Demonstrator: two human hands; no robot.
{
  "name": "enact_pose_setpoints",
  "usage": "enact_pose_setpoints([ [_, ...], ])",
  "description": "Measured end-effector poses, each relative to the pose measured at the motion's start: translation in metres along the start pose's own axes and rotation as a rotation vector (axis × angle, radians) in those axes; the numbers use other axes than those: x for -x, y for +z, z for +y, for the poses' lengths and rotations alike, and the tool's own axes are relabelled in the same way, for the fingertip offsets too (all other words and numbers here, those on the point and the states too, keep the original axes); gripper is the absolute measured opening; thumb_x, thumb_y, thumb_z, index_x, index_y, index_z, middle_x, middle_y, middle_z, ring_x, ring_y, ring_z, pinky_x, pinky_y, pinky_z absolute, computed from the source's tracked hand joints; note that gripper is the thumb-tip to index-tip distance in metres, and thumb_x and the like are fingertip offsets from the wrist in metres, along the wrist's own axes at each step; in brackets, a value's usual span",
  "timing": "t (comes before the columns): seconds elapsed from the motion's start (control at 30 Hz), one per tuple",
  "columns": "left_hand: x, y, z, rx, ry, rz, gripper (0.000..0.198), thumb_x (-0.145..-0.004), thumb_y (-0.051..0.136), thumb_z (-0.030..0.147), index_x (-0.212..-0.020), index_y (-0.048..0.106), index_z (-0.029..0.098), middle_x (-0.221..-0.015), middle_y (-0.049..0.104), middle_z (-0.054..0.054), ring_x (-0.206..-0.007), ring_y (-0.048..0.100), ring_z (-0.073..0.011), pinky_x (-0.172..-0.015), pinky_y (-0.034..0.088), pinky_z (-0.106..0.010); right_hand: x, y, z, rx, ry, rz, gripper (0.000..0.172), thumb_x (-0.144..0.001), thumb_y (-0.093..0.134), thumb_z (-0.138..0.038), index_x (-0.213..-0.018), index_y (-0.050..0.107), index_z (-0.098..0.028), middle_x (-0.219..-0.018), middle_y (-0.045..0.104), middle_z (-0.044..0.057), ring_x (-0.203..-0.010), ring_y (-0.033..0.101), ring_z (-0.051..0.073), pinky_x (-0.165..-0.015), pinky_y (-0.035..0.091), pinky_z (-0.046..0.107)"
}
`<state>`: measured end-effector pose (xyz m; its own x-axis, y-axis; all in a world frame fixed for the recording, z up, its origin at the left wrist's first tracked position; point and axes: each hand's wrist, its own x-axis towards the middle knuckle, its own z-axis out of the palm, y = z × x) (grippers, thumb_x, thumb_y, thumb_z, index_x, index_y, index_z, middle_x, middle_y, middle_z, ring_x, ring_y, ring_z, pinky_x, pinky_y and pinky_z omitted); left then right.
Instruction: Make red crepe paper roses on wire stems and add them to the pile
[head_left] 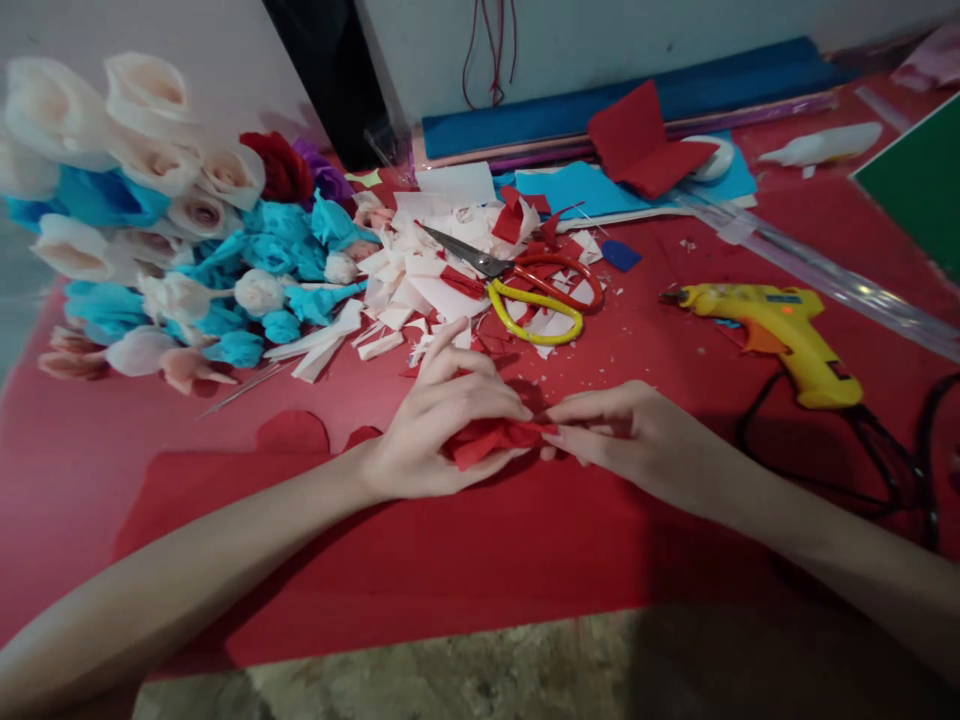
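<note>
My left hand (439, 420) is curled around a crumpled piece of red crepe paper (487, 440), fingers closed over it. My right hand (619, 430) pinches the other end of the same red paper between thumb and fingertips. Both hands rest low over a red paper sheet (450, 560) that covers the table. Part of the red paper is hidden inside my left palm.
Scissors (525, 285) with red and yellow handles lie on a pile of white and red paper scraps (420, 280). A yellow glue gun (780, 330) with a black cord lies right. Paper flowers in white, blue and red (172, 230) are heaped left. Blue and red paper sheets (637, 140) lie behind.
</note>
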<state>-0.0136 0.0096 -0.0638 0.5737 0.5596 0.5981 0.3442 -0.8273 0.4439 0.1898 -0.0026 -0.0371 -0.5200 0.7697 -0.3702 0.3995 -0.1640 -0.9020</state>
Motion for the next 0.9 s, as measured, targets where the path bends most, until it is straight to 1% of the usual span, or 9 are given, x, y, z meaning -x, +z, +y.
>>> enact_pose_setpoints([
  [0.1,0.001,0.001,-0.001,0.007,-0.042,0.008,0.036,-0.066,0.07,0.022,-0.096,0.052,0.026,-0.081,0.066,-0.001,-0.083,0.059,-0.0184,-0.074,0.051,-0.038,0.0,0.0,-0.001,-0.059,0.014,0.022,0.016,-0.078,0.053,-0.017,-0.067,0.063,-0.012,-0.062,0.059,-0.001,-0.054,0.047,0.006,-0.051,0.034,0.018],
  [0.17,0.002,0.002,-0.002,0.014,-0.082,0.033,0.041,-0.065,0.071,0.023,-0.101,0.051,0.026,-0.086,0.064,-0.002,-0.087,0.058,-0.0196,-0.074,0.051,-0.038,0.0,0.0,-0.002,-0.064,0.014,0.048,0.019,-0.079,0.054,-0.019,-0.064,0.062,-0.012,-0.056,0.055,-0.002,-0.051,0.045,0.005,-0.049,0.033,0.017],
  [0.3,0.004,0.004,-0.003,0.087,-0.121,0.107,0.064,-0.06,0.076,0.025,-0.116,0.044,0.025,-0.103,0.061,-0.007,-0.1,0.056,-0.0232,-0.09,0.046,-0.045,0.001,0.001,-0.006,-0.112,0.016,0.086,0.021,-0.08,0.054,-0.02,-0.062,0.061,-0.011,-0.049,0.048,-0.004,-0.047,0.042,0.004,-0.045,0.029,0.017],
  [0.4,0.004,0.004,-0.005,0.189,-0.173,0.201,0.088,-0.055,0.08,0.032,-0.13,0.034,0.024,-0.127,0.047,-0.013,-0.121,0.044,-0.0289,-0.103,0.036,-0.048,0.004,0.0,-0.009,-0.178,0.002,0.095,0.022,-0.081,0.054,-0.02,-0.062,0.061,-0.011,-0.051,0.049,-0.003,-0.048,0.041,0.004,-0.045,0.029,0.017],
  [0.47,0.003,0.003,-0.003,0.268,-0.234,0.24,0.095,-0.055,0.08,0.034,-0.134,0.029,0.025,-0.136,0.04,-0.014,-0.127,0.038,-0.0294,-0.106,0.033,-0.047,0.006,-0.001,-0.009,-0.25,-0.023,0.093,0.024,-0.082,0.054,-0.023,-0.063,0.061,-0.012,-0.054,0.051,-0.002,-0.049,0.04,0.004,-0.046,0.029,0.017],
  [0.57,-0.001,0.003,0.006,0.403,-0.43,0.253,0.083,-0.057,0.079,0.032,-0.13,0.038,0.025,-0.135,0.044,-0.012,-0.123,0.044,-0.0273,-0.1,0.044,-0.042,0.011,-0.002,-0.007,-0.361,-0.058,0.084,0.027,-0.084,0.055,-0.032,-0.066,0.061,-0.013,-0.059,0.054,-0.001,-0.052,0.041,0.004,-0.05,0.03,0.018],
  [0.67,-0.002,0.007,0.018,0.622,-0.694,0.255,0.048,-0.061,0.077,0.029,-0.105,0.059,0.022,-0.106,0.067,-0.008,-0.093,0.065,-0.0228,-0.079,0.057,-0.035,0.016,-0.001,-0.006,-0.428,-0.095,0.098,0.027,-0.084,0.055,-0.035,-0.069,0.061,-0.014,-0.063,0.055,0.0,-0.053,0.042,0.005,-0.052,0.031,0.019],
  [0.77,-0.001,0.01,0.031,0.702,-0.751,0.235,0.018,-0.07,0.07,0.028,-0.085,0.066,0.02,-0.085,0.072,-0.003,-0.076,0.068,-0.0191,-0.071,0.059,-0.032,0.019,0.003,-0.008,-0.459,-0.125,0.127,0.027,-0.085,0.054,-0.035,-0.07,0.06,-0.013,-0.064,0.055,0.001,-0.053,0.042,0.006,-0.052,0.033,0.02],
  [0.9,0.002,0.011,0.046,0.724,-0.799,0.222,0.012,-0.078,0.062,0.027,-0.086,0.068,0.02,-0.089,0.072,-0.003,-0.078,0.067,-0.0175,-0.074,0.057,-0.031,0.02,0.009,-0.01,-0.476,-0.162,0.173,0.026,-0.085,0.053,-0.032,-0.068,0.059,-0.012,-0.057,0.052,-0.001,-0.05,0.043,0.005,-0.05,0.034,0.019],
])
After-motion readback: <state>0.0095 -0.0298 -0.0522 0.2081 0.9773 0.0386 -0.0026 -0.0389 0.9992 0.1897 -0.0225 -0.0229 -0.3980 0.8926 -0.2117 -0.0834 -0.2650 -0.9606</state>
